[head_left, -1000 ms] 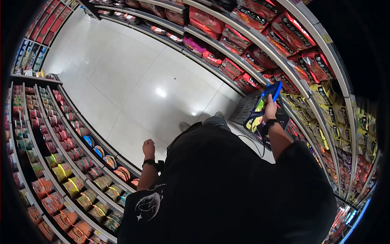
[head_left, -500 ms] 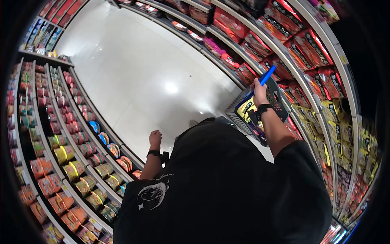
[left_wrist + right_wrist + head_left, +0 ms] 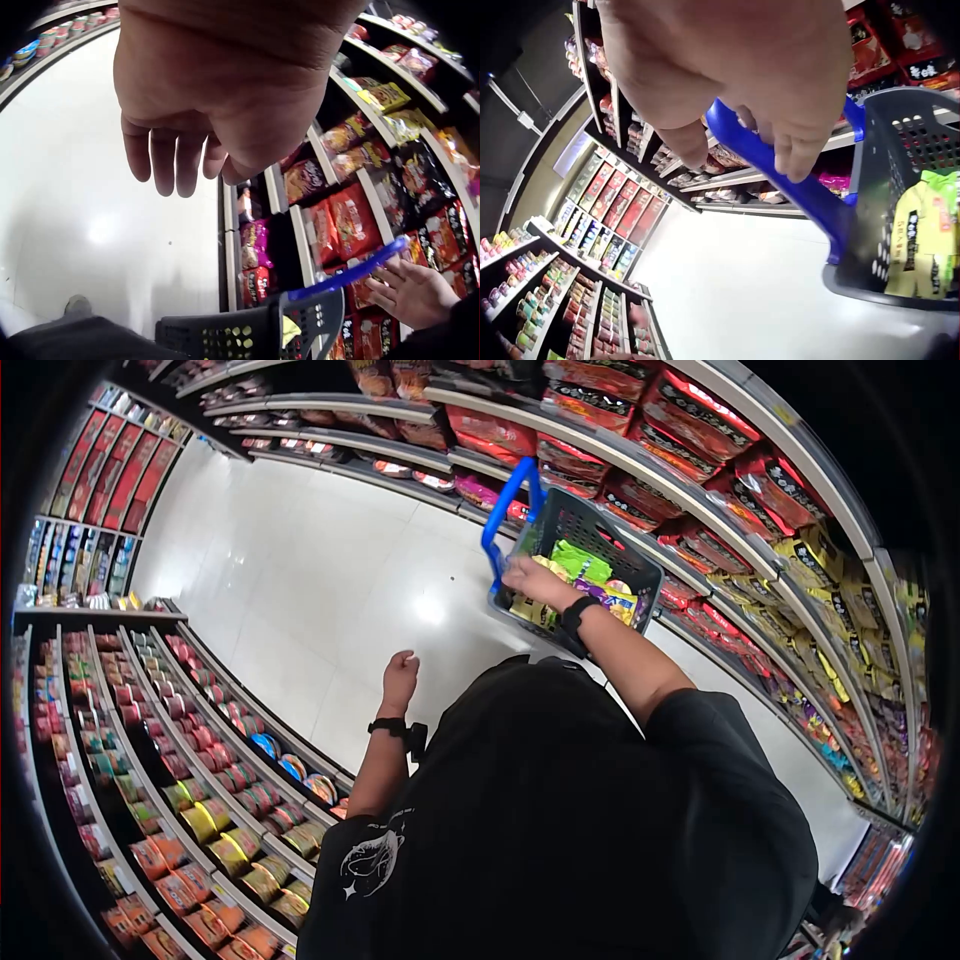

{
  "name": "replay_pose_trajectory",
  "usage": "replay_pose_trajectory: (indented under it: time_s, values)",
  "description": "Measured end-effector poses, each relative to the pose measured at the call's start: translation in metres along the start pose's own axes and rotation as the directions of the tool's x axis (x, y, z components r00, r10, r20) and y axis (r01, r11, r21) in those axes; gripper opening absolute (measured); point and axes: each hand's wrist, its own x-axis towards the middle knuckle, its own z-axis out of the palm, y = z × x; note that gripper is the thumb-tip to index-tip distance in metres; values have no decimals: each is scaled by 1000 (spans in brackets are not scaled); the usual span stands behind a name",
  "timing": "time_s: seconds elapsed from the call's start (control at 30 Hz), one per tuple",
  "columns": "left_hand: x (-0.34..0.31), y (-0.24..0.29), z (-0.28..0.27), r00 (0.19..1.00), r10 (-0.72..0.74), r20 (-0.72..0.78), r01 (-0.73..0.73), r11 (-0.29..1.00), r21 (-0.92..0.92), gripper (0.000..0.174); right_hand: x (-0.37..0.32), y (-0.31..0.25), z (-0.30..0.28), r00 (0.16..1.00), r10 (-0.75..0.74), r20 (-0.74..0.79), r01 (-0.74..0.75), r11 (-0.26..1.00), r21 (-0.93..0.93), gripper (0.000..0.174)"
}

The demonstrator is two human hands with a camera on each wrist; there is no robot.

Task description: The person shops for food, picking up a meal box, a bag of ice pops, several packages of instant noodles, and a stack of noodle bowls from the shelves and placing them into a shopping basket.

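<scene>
A dark grey shopping basket [image 3: 640, 560] with a blue handle [image 3: 513, 495] is in front of me to the right. The handle leans toward its left side. My right hand [image 3: 540, 584], blurred in the head view, is at the handle over the basket's edge. In the left wrist view the right hand [image 3: 420, 294] shows extended, spread fingers beside the handle. Inside the basket lie a green packet [image 3: 582, 563], a yellow packet [image 3: 919, 234] and a purple packet [image 3: 597, 596]. My left hand [image 3: 400, 680] hangs over the floor with nothing in it, fingers loose.
Shelves of red bags [image 3: 700, 415] and yellow bags [image 3: 810, 555] run along the right, close by the basket. On the left, shelves hold cup and bowl noodles [image 3: 205, 818]. Between them stretches a pale tiled floor [image 3: 330, 550]; another shelf unit [image 3: 105, 470] stands farther off.
The basket has swung left and forward, its open top turning into view, while the handle tipped left. My right hand moved left with it, its fingers loosening. The left hand rose slightly.
</scene>
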Motion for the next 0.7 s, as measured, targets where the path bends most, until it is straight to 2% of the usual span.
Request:
replay_pose_trajectory:
  time_s: [0.03, 0.07, 0.1, 0.13, 0.17, 0.2, 0.23, 0.27, 0.3, 0.33, 0.37, 0.4, 0.43, 0.47, 0.5, 0.53, 0.6, 0.63, 0.67, 0.7]
  values:
    - [7, 28, 6, 997, 52, 60, -56, 997, 55, 37, -14, -10, -11, 993, 30, 113, -32, 999, 16, 21]
    - [13, 55, 12, 987, 144, 68, -149, 986, 71, 38, -17, 17, -21, 990, 8, 142, 2, 998, -70, 28]
    - [19, 82, 19, 970, 232, 78, -239, 967, 85, 39, -20, 48, -31, 992, -21, 127, 31, 996, -82, 30]
    - [25, 113, 24, 968, 230, 103, -241, 963, 119, 40, -39, 62, -40, 996, -3, 88, -1, 999, 47, 31]
    - [32, 139, 29, 966, 225, 127, -243, 958, 154, 42, -54, 82, -52, 993, 102, 57, -106, 992, 75, 31]
    - [43, 154, 37, 965, 231, 122, -248, 956, 159, 42, -79, 86, -66, 990, 130, 59, -135, 987, 87, 31]
    - [53, 168, 44, 944, 312, 105, -324, 938, 121, 47, -100, 96, -73, 977, 212, 24, -209, 925, 317, 31]
    - [61, 181, 51, 917, 390, 85, -396, 914, 84, 53, -120, 114, -85, 964, 266, 6, -252, 907, 338, 30]
    - [65, 198, 57, 917, 392, 77, -398, 913, 87, 53, -135, 165, -99, 966, 257, -40, -244, 950, 196, 28]
    - [67, 214, 62, 917, 394, 60, -398, 910, 119, 59, -155, 191, -109, 952, 298, -73, -288, 949, 129, 23]
    - [71, 226, 66, 918, 394, 45, -396, 906, 152, 65, -177, 225, -118, 906, 399, -141, -385, 916, 116, 17]
    - [78, 231, 71, 919, 391, 44, -393, 906, 158, 65, -200, 278, -125, 832, 525, -178, -483, 844, 233, 14]
    - [88, 235, 76, 905, 425, 14, -422, 891, 166, 69, -224, 299, -127, 739, 629, -240, -571, 775, 272, 13]
    - [99, 239, 79, 888, 460, -13, -451, 875, 176, 74, -248, 329, -132, 693, 688, -216, -612, 719, 329, 12]
    - [114, 239, 82, 871, 491, -22, -481, 860, 171, 72, -271, 312, -128, 590, 767, -253, -655, 638, 405, 16]
    - [125, 244, 83, 874, 486, -12, -477, 862, 175, 72, -293, 317, -124, 540, 787, -297, -603, 609, 516, 13]
    - [142, 256, 85, 907, 419, 36, -417, 883, 216, 68, -326, 294, -115, 494, 806, -326, -608, 588, 534, 13]
    - [149, 260, 88, 905, 425, 9, -413, 874, 256, 59, -335, 291, -108, 462, 822, -333, -603, 566, 562, 13]
    - [156, 262, 91, 906, 424, 14, -414, 876, 249, 59, -340, 287, -102, 434, 833, -343, -594, 550, 587, 14]
    - [166, 264, 94, 923, 383, 38, -379, 888, 262, 55, -343, 283, -98, 439, 840, -320, -587, 537, 605, 17]
